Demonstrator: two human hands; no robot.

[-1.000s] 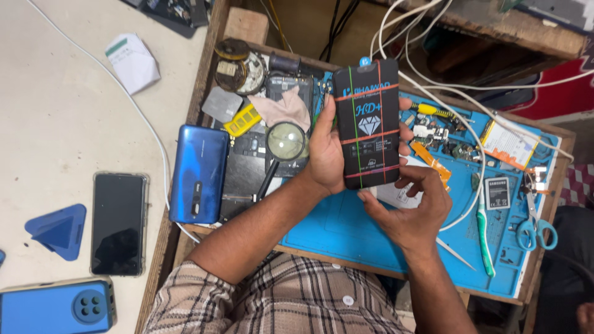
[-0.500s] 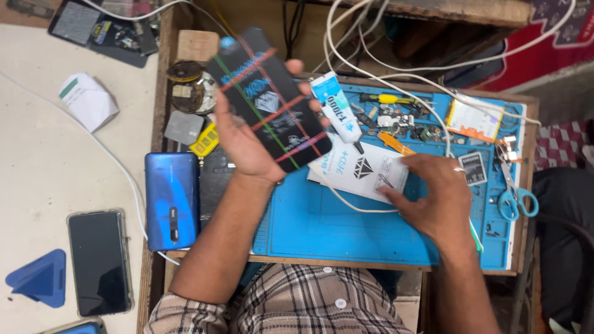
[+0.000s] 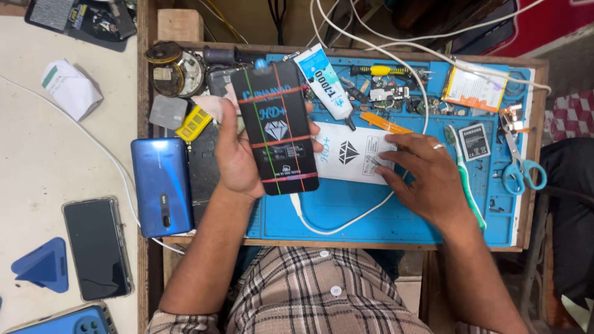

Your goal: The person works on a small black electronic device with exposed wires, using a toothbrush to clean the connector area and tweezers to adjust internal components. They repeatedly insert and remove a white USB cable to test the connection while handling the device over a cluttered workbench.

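Note:
My left hand [image 3: 238, 162] grips a black phone-sized panel [image 3: 275, 127] with coloured lines and a diamond print, held upright over the left part of the blue work mat [image 3: 396, 213]. My right hand [image 3: 427, 176] lies palm down on the mat, its fingertips pressing the right end of a white printed packet [image 3: 349, 158]. A white glue tube [image 3: 325, 83] lies just beyond the panel. A white cable [image 3: 346, 219] loops under the packet.
A blue phone [image 3: 161, 185] lies face down left of the mat. A black phone [image 3: 98, 247] and blue triangular pick [image 3: 43, 266] rest on the pale table. A toothbrush [image 3: 464, 179], battery [image 3: 475, 141], scissors [image 3: 520, 164], screwdriver [image 3: 377, 70] and small parts crowd the mat's right side.
My left hand has turned the black panel from a slant to upright and brought it lower. My right hand stays on the white packet. The camera view has shifted.

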